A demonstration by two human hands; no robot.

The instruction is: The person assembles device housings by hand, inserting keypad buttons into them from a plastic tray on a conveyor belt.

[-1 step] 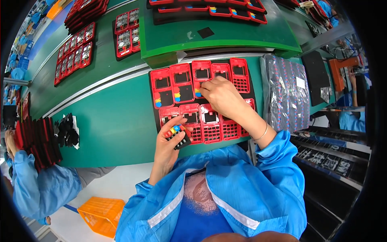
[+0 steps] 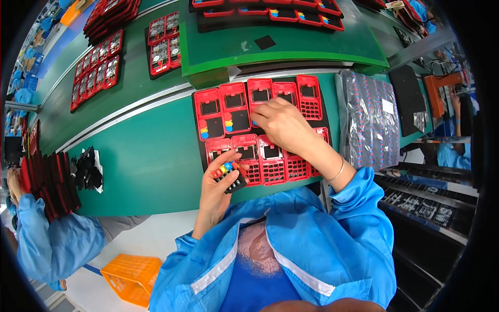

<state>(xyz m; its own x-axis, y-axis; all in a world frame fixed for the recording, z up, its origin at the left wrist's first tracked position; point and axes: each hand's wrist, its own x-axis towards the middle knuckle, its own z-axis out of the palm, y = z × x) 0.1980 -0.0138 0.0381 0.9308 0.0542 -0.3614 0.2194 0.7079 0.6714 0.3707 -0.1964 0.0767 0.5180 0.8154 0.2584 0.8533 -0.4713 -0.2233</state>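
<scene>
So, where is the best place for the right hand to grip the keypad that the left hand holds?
Probably the lower-right edge of the keypad, with the right hand coming from the right: this dark end sticks out past the thumb of the left hand, leaving an edge to pinch.

Red handset shells (image 2: 271,160) are laid in two rows on a black tray (image 2: 319,124); black keypads (image 2: 237,184) with coloured keys are held tilted.

My right hand (image 2: 285,124): hides the lower part of one upper-row red casing (image 2: 260,85); what I pinch there, I can't tell.
My left hand (image 2: 212,183): covers part of the black keypads (image 2: 237,184).
Upper-left red stack (image 2: 110,13): cut off on top.
</scene>
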